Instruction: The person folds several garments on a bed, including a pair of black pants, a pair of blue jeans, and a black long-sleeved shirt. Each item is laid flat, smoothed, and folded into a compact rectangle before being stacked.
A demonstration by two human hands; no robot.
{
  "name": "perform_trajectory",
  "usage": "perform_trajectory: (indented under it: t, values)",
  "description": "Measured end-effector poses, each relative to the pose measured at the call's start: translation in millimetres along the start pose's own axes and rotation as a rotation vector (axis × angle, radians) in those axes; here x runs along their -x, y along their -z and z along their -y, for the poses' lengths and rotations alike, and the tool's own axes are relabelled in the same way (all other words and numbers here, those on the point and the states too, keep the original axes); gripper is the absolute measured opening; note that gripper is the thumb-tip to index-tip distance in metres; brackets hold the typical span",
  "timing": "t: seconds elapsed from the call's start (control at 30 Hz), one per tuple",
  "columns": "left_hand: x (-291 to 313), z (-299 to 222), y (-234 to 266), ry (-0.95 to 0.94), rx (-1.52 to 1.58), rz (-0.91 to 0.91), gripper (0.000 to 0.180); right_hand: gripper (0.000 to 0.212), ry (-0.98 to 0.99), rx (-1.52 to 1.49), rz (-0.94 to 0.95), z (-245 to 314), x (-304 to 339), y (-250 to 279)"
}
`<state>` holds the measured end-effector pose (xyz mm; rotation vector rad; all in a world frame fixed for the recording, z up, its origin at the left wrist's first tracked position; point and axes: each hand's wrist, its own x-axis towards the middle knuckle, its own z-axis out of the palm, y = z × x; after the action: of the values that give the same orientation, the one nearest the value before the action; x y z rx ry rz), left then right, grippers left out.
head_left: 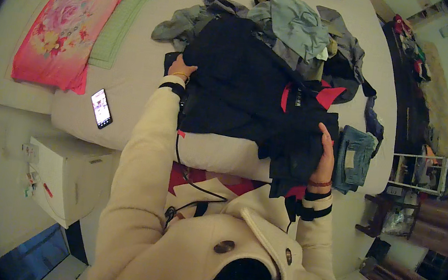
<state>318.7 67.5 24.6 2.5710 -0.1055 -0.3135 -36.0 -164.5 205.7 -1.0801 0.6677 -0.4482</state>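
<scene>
A black garment with red trim (235, 86), perhaps a jacket, lies spread over the near side of the bed. My left hand (181, 69) is at its left edge, fingers bent around the fabric with the thumb on top. At the right edge, my right hand (326, 158) rests against the dark cloth, fingers stretched out and the palm turned inward. The red trim and a pale label show between the hands, nearer the right one. Just right of my right hand is a stack of folded blue jeans (355, 160).
Behind the black garment is a heap of grey and green clothes (292, 26). A lit phone (101, 108) lies on the bed (129, 96) at left, below a pink floral pillow (74, 23). A white cabinet (74, 172) stands at lower left. A black cable (189, 180) hangs before me.
</scene>
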Motion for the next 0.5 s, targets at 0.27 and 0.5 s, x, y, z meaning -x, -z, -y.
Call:
perform_trajectory:
  t: [0.27, 0.5]
  values:
    - [-2.5, -8.7, 26.2, -0.368, 0.101, -0.284, 0.032, 0.036, 0.162, 0.051, -0.018, 10.3, -0.8, 9.3]
    - [8.7, -83.3, 112.8, -0.511, 0.925, 0.185, 0.013, 0.039, 0.465, -0.105, -0.167, 82.0, 21.2, 65.5]
